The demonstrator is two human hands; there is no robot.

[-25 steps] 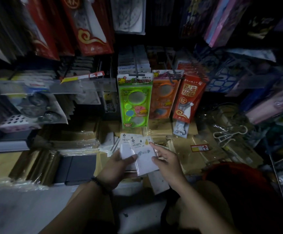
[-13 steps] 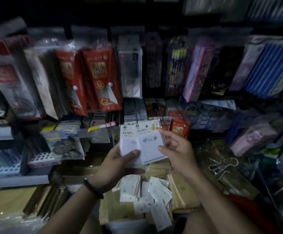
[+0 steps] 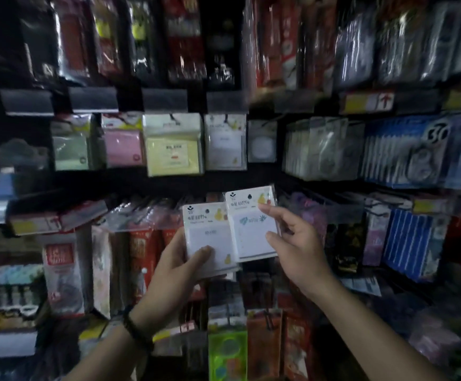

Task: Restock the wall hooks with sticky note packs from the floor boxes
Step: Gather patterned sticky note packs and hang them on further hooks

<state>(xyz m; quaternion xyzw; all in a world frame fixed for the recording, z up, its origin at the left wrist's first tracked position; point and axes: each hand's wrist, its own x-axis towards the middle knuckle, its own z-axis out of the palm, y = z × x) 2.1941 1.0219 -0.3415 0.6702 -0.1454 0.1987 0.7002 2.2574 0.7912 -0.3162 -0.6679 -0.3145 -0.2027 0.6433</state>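
Our left grip (image 3: 174, 259) holds pack stack (image 3: 207, 237), thumb across front; right grip (image 3: 292, 237) pinches upright front pack (image 3: 251, 226). Matching hung packs (image 3: 225, 141) above; right grip nearer.

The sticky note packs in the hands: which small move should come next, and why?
Probably the right hand should lift the right pack up toward the hanging white pack, which looks similar. The left hand grips the left pack, and both held packs are below that hanging one.
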